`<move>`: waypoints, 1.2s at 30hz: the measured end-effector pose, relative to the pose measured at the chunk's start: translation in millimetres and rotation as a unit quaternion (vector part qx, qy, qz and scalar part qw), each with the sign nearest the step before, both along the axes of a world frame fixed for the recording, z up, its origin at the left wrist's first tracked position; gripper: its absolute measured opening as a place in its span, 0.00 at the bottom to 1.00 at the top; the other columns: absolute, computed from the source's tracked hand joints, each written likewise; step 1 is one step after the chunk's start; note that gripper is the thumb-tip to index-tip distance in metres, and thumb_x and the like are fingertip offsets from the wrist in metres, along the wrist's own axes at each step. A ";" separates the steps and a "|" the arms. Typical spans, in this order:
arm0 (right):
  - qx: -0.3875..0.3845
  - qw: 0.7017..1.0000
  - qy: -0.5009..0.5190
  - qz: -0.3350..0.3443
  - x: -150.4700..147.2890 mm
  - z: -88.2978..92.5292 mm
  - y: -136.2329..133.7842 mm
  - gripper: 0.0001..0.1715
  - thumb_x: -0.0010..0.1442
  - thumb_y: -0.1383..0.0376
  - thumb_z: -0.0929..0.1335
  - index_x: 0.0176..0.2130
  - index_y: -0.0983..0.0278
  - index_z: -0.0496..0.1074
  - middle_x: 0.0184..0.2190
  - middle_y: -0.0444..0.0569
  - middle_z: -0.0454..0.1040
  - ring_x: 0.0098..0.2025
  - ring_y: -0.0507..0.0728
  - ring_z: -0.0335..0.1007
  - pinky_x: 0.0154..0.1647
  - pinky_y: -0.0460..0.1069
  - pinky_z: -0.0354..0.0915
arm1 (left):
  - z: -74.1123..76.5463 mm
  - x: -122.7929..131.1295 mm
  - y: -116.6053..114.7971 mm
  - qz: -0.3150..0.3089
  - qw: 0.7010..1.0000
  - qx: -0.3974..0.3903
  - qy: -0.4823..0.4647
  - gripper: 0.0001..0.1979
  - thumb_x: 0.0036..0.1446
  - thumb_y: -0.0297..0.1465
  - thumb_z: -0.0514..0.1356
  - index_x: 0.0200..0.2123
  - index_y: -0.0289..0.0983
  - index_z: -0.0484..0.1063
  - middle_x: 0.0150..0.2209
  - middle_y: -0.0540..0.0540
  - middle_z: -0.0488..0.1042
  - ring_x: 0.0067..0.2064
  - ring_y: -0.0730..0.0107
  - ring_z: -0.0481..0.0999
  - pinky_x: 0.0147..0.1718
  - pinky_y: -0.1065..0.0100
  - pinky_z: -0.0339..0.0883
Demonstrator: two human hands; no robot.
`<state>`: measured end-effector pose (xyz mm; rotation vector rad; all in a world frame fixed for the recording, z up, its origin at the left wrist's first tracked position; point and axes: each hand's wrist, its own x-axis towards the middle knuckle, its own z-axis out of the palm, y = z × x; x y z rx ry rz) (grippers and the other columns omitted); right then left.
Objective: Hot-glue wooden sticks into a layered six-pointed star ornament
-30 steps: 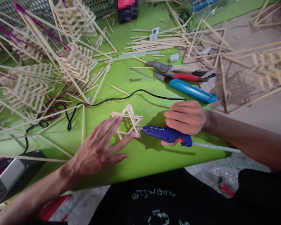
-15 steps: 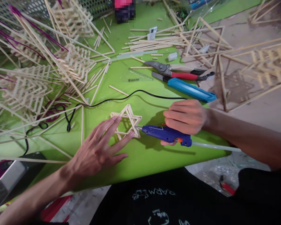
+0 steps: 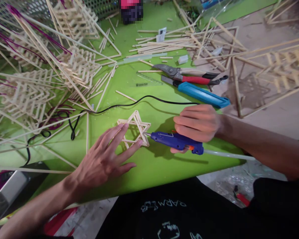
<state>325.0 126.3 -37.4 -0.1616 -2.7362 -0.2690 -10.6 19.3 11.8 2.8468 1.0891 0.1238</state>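
Star [image 3: 140, 128] partly covered!
My left hand [image 3: 106, 156] masks one side, my right hand [image 3: 198, 122] some glue gun [image 3: 164, 139]; right edge crops a stick frame [image 3: 236, 88].

This looks like a craft workshop — glue gun [image 3: 165, 139], shears [image 3: 191, 79], cutter [image 3: 200, 94] and wooden sticks [image 3: 161, 47] at one green table [image 3: 149, 174].

Star [image 3: 140, 124]: six-pointed, pale wooden sticks in layers, open centre; resting on green table [image 3: 161, 171].
Glue gun [image 3: 165, 139]: dark blue, orange details, clear glue stick [image 3: 229, 154] protruding behind; aimed leftward, metal nozzle [image 3: 147, 134] at star's right side, contact unclear.
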 end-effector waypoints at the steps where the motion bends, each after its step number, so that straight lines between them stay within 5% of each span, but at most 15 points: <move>1: 0.002 1.000 0.001 0.001 0.8 0.6 0.5 0.38 0.65 0.34 0.56 0.30 0.61 0.71 0.29 0.49 0.72 0.30 0.53 0.65 0.29 0.53 0.68 | 0.1 0.2 0.1 -0.001 1.000 0.000 -0.001 0.32 0.62 0.41 0.65 0.67 0.45 0.62 0.74 0.31 0.44 0.70 0.36 0.58 0.62 0.42 0.65; 21: -0.011 1.000 0.008 0.003 -3.2 3.9 0.4 0.38 0.66 0.35 0.56 0.30 0.61 0.72 0.28 0.48 0.73 0.29 0.53 0.68 0.28 0.52 0.69 | 0.1 0.4 0.4 -0.004 1.000 0.002 -0.001 0.31 0.63 0.42 0.64 0.67 0.44 0.62 0.72 0.29 0.49 0.70 0.36 0.58 0.61 0.42 0.66; 30: -0.110 0.993 0.033 -0.008 -7.6 7.0 1.8 0.38 0.65 0.34 0.57 0.28 0.58 0.74 0.25 0.46 0.74 0.26 0.52 0.68 0.22 0.51 0.66 | -0.3 0.5 0.2 -0.001 1.000 -0.001 -0.006 0.30 0.63 0.41 0.64 0.66 0.44 0.64 0.71 0.28 0.51 0.69 0.35 0.60 0.60 0.41 0.67; 36: -0.274 0.958 0.049 -0.065 -9.3 8.9 5.0 0.36 0.64 0.34 0.59 0.26 0.56 0.75 0.24 0.44 0.74 0.24 0.50 0.66 0.23 0.51 0.66 | -0.7 0.7 0.6 -0.002 1.000 0.000 -0.008 0.31 0.62 0.41 0.64 0.66 0.44 0.63 0.71 0.28 0.51 0.69 0.35 0.59 0.60 0.41 0.67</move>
